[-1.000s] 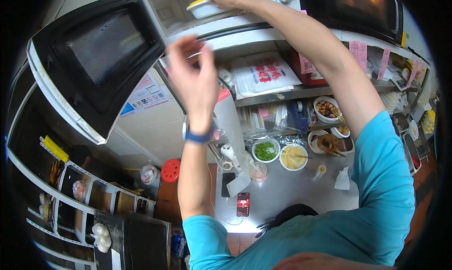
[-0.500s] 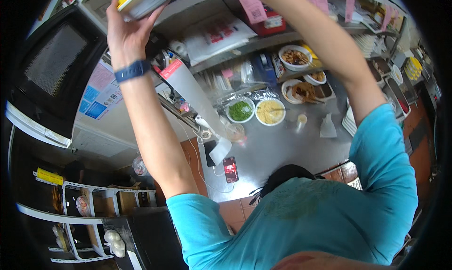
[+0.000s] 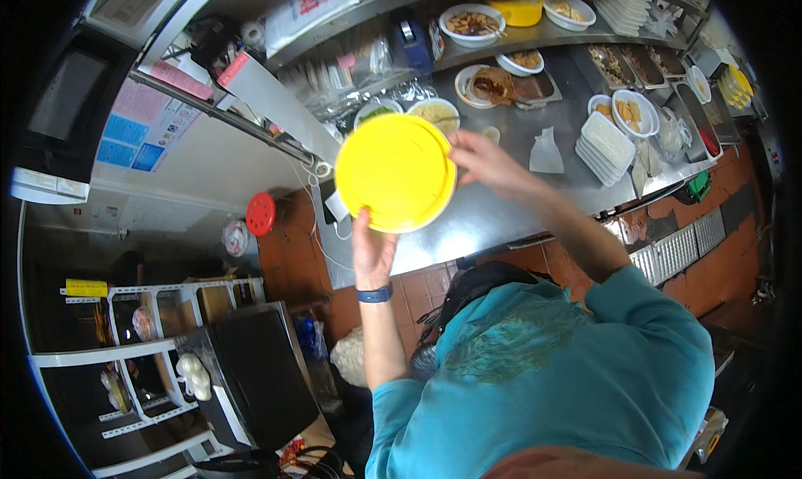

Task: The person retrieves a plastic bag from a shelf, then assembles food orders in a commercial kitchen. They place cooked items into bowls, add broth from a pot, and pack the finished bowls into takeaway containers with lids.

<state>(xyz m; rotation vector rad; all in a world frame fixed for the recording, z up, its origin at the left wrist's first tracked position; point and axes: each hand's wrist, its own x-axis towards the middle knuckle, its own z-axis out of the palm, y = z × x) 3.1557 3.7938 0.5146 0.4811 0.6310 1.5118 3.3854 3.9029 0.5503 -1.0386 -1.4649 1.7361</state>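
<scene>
A round white tub with a yellow lid [image 3: 396, 172] is held up above the counter's near left part, its lid turned toward me. My left hand [image 3: 373, 249] grips its near edge, thumb on the lid and the other fingers hidden beneath. At its right rim, my right hand [image 3: 489, 163] has its fingers closed on the edge. Partly covered behind the tub are a bowl of chopped greens [image 3: 378, 110] and a bowl of pale yellow shreds [image 3: 436, 113].
The steel counter [image 3: 493, 216] carries a white paper bag [image 3: 546, 152], stacked white trays [image 3: 603, 149] and a bowl of yellow pieces [image 3: 635, 113]. A strainer [image 3: 491, 86] rests on a bowl. Above runs a shelf with a brown-food bowl [image 3: 472, 25]. A red stool [image 3: 261, 214] stands left.
The tub has come down from high at the upper left to above the counter, lid now facing me. My right hand has come down onto its rim. The view has shifted too.
</scene>
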